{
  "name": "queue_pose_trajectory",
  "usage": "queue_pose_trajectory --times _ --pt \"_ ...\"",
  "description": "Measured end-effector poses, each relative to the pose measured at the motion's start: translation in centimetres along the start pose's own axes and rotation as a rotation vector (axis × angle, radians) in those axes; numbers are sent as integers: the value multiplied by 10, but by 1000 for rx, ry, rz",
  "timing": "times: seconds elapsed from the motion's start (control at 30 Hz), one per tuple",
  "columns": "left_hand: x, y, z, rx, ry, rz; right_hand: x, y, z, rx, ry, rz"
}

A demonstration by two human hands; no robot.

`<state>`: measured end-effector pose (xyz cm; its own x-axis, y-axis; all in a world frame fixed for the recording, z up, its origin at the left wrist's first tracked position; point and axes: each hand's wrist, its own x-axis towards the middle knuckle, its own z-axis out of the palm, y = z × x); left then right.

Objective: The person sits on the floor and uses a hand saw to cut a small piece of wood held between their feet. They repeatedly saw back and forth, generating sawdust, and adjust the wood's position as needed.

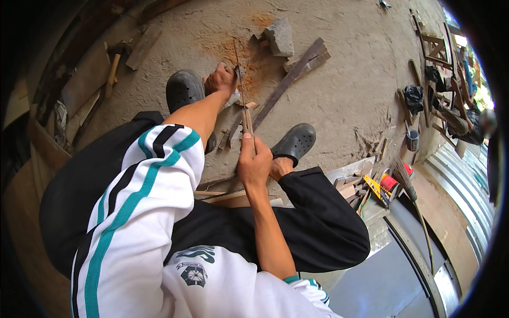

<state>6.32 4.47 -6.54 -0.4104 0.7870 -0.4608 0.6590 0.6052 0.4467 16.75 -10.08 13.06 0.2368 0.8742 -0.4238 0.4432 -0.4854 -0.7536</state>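
Note:
My right hand [254, 161] is closed around the wooden handle of a long, thin-bladed tool [240, 85]. Its blade is seen nearly edge-on and points away from me, so I cannot tell whether it is a saw or a knife. My left hand [220, 79] is closed beside the blade, at a small dark piece [240, 70] whose kind is unclear. Under the blade, orange dust [222, 51] is spread over the ground. A long dark wooden strip [289, 79] lies slanting to the right of the blade, partly on a shorter board [313, 59].
A grey concrete chunk [279, 37] stands beyond the blade. At left lies a wooden-handled hammer [113, 74] among boards. On the right are a broom [405, 183], a yellow-handled saw [374, 186], a paint can [412, 139] and wood scraps. Another person [466, 124] is at the far right.

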Motion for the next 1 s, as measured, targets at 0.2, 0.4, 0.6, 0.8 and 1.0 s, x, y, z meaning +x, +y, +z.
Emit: queue_pose_trajectory --times 0.2,0.4,0.6,0.8,1.0 --pt "-2 -11 9 29 93 48 -47 -11 -49 84 -50 67" --pt "-3 -6 13 23 60 83 12 8 -12 -73 -36 -52" --pt "2 -15 11 53 98 77 -42 -6 -42 93 -62 47" --pt "1 -10 17 40 81 82 11 10 -12 0 -57 -15" --pt "-4 -14 13 25 103 44 -57 4 -45 63 -74 70"
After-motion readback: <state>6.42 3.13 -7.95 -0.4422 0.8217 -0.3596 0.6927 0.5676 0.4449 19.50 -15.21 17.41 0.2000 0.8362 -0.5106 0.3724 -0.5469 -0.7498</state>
